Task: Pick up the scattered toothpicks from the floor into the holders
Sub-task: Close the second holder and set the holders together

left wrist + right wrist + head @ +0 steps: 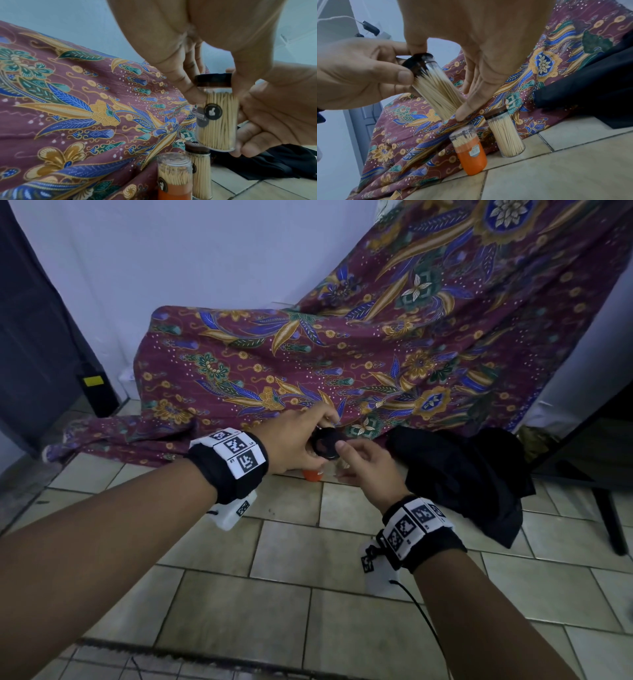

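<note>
A clear toothpick holder (327, 445) with a black lid is held in the air between both hands, packed with toothpicks (219, 121). My left hand (308, 436) grips its black lid (213, 79) from the side. My right hand (346, 453) holds the clear body (436, 92), thumb near the lid and fingers under the base. Below them on the tiles stand an orange holder (469, 151) with a clear cap and a second clear holder (505, 135) with a dark lid, both full. No loose toothpicks show on the floor.
A maroon batik cloth (308, 364) drapes down right behind the holders. A black cloth heap (472, 474) lies on the beige tiles (308, 594) to the right. A dark furniture leg (609, 518) stands far right, and a black box (97, 395) at the left wall.
</note>
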{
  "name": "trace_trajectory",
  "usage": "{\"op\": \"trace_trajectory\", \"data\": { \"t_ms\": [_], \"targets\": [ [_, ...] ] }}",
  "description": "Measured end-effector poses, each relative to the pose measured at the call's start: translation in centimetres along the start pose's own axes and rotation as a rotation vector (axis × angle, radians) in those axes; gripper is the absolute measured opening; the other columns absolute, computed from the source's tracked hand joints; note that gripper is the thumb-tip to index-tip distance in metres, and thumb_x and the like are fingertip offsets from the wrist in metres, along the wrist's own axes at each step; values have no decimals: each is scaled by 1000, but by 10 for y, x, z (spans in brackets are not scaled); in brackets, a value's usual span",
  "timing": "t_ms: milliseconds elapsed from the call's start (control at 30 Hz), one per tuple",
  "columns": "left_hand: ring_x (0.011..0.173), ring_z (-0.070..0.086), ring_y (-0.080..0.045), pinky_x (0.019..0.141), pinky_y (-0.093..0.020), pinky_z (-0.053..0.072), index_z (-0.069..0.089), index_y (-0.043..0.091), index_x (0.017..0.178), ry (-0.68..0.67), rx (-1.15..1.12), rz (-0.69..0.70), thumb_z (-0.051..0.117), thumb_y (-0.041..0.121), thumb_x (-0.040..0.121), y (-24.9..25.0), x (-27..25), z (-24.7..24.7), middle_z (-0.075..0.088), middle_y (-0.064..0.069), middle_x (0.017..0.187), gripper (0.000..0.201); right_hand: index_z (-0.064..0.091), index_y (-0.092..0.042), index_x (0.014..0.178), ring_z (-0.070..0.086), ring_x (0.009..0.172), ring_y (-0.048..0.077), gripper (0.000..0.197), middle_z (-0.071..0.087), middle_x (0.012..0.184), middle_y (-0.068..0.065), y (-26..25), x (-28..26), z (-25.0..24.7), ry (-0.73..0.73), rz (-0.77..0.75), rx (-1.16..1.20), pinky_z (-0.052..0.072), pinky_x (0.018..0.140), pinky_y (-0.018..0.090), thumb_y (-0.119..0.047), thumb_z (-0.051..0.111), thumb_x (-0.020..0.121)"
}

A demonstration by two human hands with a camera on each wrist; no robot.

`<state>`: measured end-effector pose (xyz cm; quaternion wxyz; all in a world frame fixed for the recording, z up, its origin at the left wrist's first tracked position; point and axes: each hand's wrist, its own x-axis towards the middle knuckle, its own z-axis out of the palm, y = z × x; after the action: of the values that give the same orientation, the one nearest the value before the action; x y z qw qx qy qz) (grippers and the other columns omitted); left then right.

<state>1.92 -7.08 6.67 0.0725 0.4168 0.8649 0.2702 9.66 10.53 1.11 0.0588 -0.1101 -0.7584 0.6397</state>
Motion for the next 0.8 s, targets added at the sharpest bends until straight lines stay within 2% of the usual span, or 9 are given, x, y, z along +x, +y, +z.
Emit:
{"op": "trace_trajectory", "data": {
  "t_ms": [100, 200, 300, 400, 500, 567, 633, 700, 800],
  "targets": [
    [100, 62, -7, 90, -31, 53, 52, 27, 122, 1, -64, -29, 84, 33, 70, -1, -1, -1, 64, 10, 112, 61, 61, -9, 106, 71, 78, 27, 33, 71, 87, 6, 0, 1, 0, 5, 11, 44, 59, 74, 37, -37, 67, 90],
    [99, 60, -1, 90, -23, 50, 56, 30, 124, -11, -67, -28, 84, 43, 69, 0, -4, -4, 66, 11, 112, 63, 57, -9, 108, 70, 77, 23, 33, 70, 91, 11, 2, 1, 0, -3, -11, 54, 59, 77, 41, -34, 68, 90],
    [95, 62, -3, 90, -30, 52, 59, 32, 121, -40, -57, -30, 81, 47, 69, 1, -5, -5, 68, 13, 103, 59, 55, -12, 106, 70, 79, 24, 36, 70, 97, 13, 4, 1, 0, -1, -20, 46, 59, 80, 46, -37, 71, 86],
    [95, 64, -6, 89, -37, 53, 59, 33, 121, -48, -68, -40, 81, 49, 69, 1, -4, -3, 68, 13, 102, 59, 53, -14, 100, 71, 80, 28, 47, 70, 100, 17, 3, 0, 0, 21, -9, 83, 59, 80, 48, -47, 73, 73],
    [96, 63, -9, 88, -36, 52, 58, 29, 124, -84, -21, -18, 80, 47, 71, 6, -1, -5, 69, 10, 106, 60, 52, -13, 97, 70, 84, 33, 39, 68, 101, 22, 5, -1, -1, 30, -5, 107, 57, 84, 52, -39, 75, 79],
    [102, 62, -11, 89, -31, 50, 54, 27, 131, -118, 20, 9, 80, 42, 74, 11, 1, -6, 66, 7, 115, 64, 52, -12, 97, 70, 86, 30, 30, 69, 97, 19, 6, -1, -4, 36, 10, 100, 56, 88, 54, -30, 73, 86],
    [106, 60, -11, 87, -23, 48, 48, 26, 137, -125, 51, 48, 79, 36, 77, 13, 2, -5, 63, 6, 122, 68, 53, -11, 96, 69, 81, 21, 27, 68, 88, 10, 5, -2, -6, 32, 22, 83, 56, 88, 51, -28, 71, 88],
    [102, 60, -12, 79, -18, 45, 52, 24, 133, -111, 81, 90, 77, 30, 80, 13, 6, -1, 64, 5, 118, 60, 55, -10, 93, 68, 79, 20, 27, 69, 82, 6, 2, -5, -9, 14, 36, 59, 56, 88, 50, -33, 69, 89],
    [88, 55, -8, 69, -16, 38, 56, 24, 123, -110, 115, 90, 76, 28, 78, 10, 14, 6, 60, 11, 100, 49, 55, -10, 89, 68, 79, 24, 34, 67, 78, 0, 0, -7, -17, -23, 57, -26, 56, 86, 51, -43, 64, 90]
  ]
}}
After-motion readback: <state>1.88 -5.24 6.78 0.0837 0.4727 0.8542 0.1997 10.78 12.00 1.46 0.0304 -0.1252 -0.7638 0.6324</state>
